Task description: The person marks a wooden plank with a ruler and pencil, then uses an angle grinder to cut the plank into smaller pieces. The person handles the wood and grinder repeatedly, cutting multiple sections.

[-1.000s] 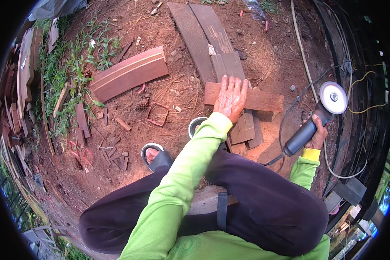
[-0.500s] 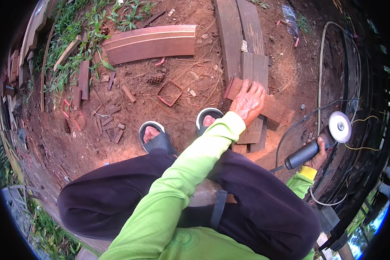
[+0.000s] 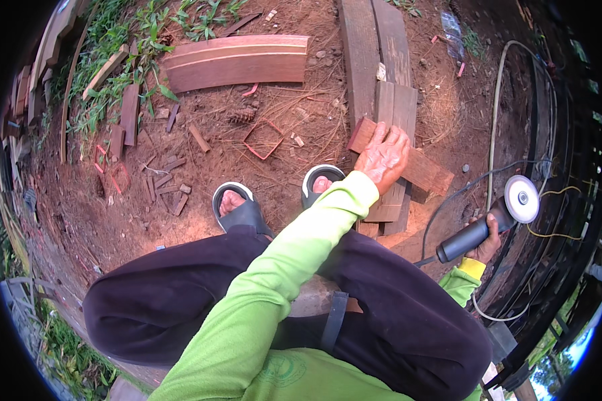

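Note:
My left hand (image 3: 384,158) grips a reddish-brown wooden block (image 3: 425,172) from above. The block lies diagonally across weathered grey-brown boards (image 3: 390,104) stacked on the dirt. To the right, my right hand (image 3: 482,237) holds a black angle grinder (image 3: 466,240) by its body, with the pale disc (image 3: 522,198) facing up. I cannot tell whether the disc is spinning. A dark power cord trails from the rear of the grinder.
I sit low over reddish dirt (image 3: 321,127), sandalled feet before me. A reddish moulded board (image 3: 236,67), wood offcuts (image 3: 174,180), red bands (image 3: 251,146) and weeds lie ahead and left; timber is piled far left. A pale hose (image 3: 493,137) and dark rails run along the right.
The block under my left hand has turned diagonal, its right end lower. My hands have shifted slightly with it. The view has shifted, putting the ground items higher and the boards farther right.

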A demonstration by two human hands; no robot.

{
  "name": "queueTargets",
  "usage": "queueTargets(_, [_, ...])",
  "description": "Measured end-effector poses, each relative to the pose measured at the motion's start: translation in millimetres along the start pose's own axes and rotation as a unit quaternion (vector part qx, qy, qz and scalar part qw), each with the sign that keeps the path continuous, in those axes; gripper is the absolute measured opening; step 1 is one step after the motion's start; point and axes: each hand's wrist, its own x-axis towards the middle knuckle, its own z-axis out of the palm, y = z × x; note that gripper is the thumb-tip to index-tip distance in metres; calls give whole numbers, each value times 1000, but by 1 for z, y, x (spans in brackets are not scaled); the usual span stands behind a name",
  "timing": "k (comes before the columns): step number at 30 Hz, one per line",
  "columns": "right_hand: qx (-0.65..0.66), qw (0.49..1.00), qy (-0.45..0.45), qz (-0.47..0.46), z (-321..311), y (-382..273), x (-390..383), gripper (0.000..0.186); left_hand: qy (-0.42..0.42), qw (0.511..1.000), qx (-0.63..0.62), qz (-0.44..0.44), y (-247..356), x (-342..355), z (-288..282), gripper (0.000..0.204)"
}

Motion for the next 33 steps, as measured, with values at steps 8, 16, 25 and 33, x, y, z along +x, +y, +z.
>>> queueTargets(8, [-5, 1000, -6, 15, -8, 2, 5, 22, -21, 999, 27, 1, 3, 1, -9, 43])
queueTargets(16, [-2, 1000, -9, 15, -5, 2, 3, 23, 2, 1000, 23, -5, 5, 0, -6, 44])
queueTargets(25, [-2, 1000, -11, 21, -8, 2, 4, 24, -9, 1000, 21, -7, 5, -2, -9, 45])
queueTargets(33, [12, 1000, -7, 17, -8, 4, 5, 27, 18, 1000, -1, -11, 4, -3, -2, 45])
